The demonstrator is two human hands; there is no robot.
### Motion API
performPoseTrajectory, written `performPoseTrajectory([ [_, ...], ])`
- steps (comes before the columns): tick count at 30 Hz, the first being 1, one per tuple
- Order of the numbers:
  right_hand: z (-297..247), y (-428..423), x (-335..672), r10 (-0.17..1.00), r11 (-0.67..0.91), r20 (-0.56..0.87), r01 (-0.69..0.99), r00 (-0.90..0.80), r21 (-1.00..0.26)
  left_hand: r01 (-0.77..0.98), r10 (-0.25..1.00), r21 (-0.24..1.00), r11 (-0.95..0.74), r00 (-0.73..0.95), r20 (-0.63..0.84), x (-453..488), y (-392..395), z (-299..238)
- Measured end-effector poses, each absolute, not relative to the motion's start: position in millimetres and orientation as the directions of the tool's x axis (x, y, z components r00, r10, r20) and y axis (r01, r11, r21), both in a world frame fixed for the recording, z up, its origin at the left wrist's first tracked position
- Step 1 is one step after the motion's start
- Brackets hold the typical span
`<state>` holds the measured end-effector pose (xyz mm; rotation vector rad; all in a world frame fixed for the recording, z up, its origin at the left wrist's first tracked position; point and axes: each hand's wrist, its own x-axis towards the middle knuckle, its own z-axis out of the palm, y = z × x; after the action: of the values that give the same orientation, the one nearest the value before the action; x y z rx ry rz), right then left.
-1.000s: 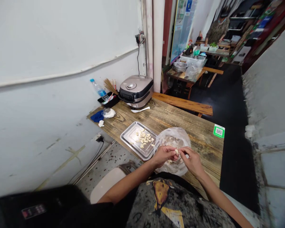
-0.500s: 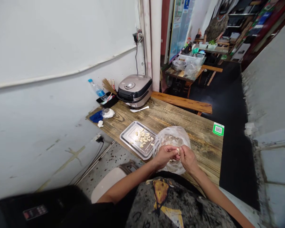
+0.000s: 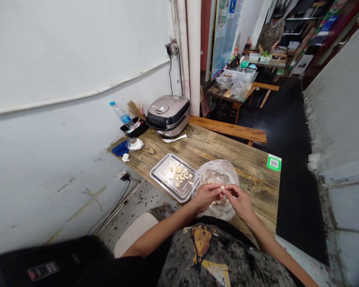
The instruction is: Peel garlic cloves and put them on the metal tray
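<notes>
Between the fingertips of both my hands is a small pale garlic clove (image 3: pixel 223 187). My left hand (image 3: pixel 208 196) pinches it from the left, and my right hand (image 3: pixel 238 199) meets it with thumb and forefinger from the right. Both hands are above a clear plastic bag (image 3: pixel 229 170), which lies spread open and holds garlic with papery skins. Left of the bag, a shallow metal tray (image 3: pixel 162 167) carries several peeled garlic cloves (image 3: pixel 179 173).
A rice cooker (image 3: pixel 169 111) stands at the table's back, with a white plastic knife (image 3: pixel 175 138) before it. A water bottle (image 3: pixel 122 114) leans in a black box. A blue cloth (image 3: pixel 120 148) lies at the left corner. Beyond a wooden bench (image 3: pixel 227 128), another person (image 3: pixel 271 36) works at a far table.
My right hand has turned slightly, its fingers now reaching flatter toward the clove. The left hand stays almost in place. The camera view has shifted a little.
</notes>
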<state>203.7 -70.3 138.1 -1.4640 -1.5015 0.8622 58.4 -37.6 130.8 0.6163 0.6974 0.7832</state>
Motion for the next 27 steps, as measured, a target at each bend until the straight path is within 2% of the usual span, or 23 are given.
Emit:
performPoseTrajectory([
  [6,142.5,-70.2,208.1,0.967,0.232,0.252,0.546,-0.039,-0.805,-0.346,0.802,0.771,0.535,0.496,-0.334,60.3,-38.7,130.7],
  [11,141.3,-70.1,210.5,0.966,0.229,0.258,0.574,-0.032,-0.786,-0.392,0.818,0.756,0.525,0.476,-0.322,62.3,-38.4,125.0],
  [14,141.4,-69.7,211.4,0.953,0.291,0.283,0.594,-0.109,-0.75,-0.402,0.833,0.773,0.49,0.477,-0.28,62.8,-38.1,123.1],
  [17,142.5,-68.0,212.5,0.934,0.345,0.317,0.653,-0.165,-0.675,-0.372,0.837,0.814,0.446,0.494,-0.233,63.8,-38.4,124.4],
  [21,145.4,-67.3,214.6,0.922,0.356,0.353,0.7,-0.157,-0.619,-0.246,0.847,0.913,0.327,0.504,-0.168,65.3,-38.6,127.2],
  [24,147.6,-69.0,215.5,0.932,0.34,0.337,0.64,-0.133,-0.689,-0.132,0.881,0.978,0.16,0.465,-0.081,64.5,-38.4,126.5],
  [25,148.1,-69.6,215.2,0.95,0.294,0.295,0.592,-0.099,-0.751,-0.108,0.895,0.988,0.109,0.444,-0.05,63.9,-38.3,125.9],
  [27,148.2,-70.4,213.0,0.994,0.11,0.108,0.425,-0.029,-0.898,-0.081,0.926,0.997,0.017,0.378,0.014,63.0,-38.5,125.0],
])
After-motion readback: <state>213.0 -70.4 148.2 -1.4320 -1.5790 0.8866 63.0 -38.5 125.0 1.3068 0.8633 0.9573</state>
